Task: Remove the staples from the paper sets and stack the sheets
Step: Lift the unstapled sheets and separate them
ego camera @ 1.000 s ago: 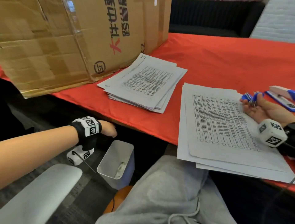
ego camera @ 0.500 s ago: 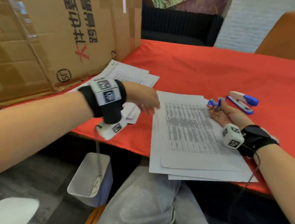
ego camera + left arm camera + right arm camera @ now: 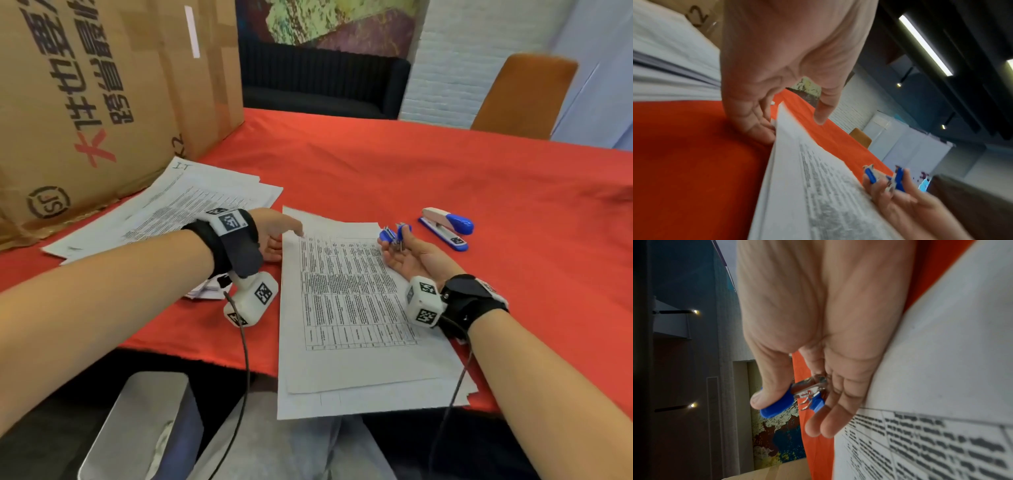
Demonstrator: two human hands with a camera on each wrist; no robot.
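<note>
A set of printed sheets (image 3: pixel 349 308) lies in front of me on the red table (image 3: pixel 445 164), overhanging the near edge. My left hand (image 3: pixel 274 236) is at its top left corner. In the left wrist view its fingers (image 3: pixel 756 123) touch the left edge of the sheets (image 3: pixel 807 170) and the thumb hovers just above the top sheet. My right hand (image 3: pixel 411 253) rests palm up on the right edge, pinching a blue staple remover (image 3: pixel 395 234) between thumb and fingers. The right wrist view shows the staple remover (image 3: pixel 797 395) with its metal claws. A second paper stack (image 3: pixel 178 205) lies to the left.
A blue and white stapler (image 3: pixel 445 224) lies just right of my right hand. A big cardboard box (image 3: pixel 102 85) stands at the back left against the second stack. A grey bin (image 3: pixel 144 428) sits on the floor below the table edge. An orange chair (image 3: pixel 520 96) is across.
My left hand rose from beside the bin under the table and moved right to the top left corner of the front sheets. The right hand kept still with the staple remover.
</note>
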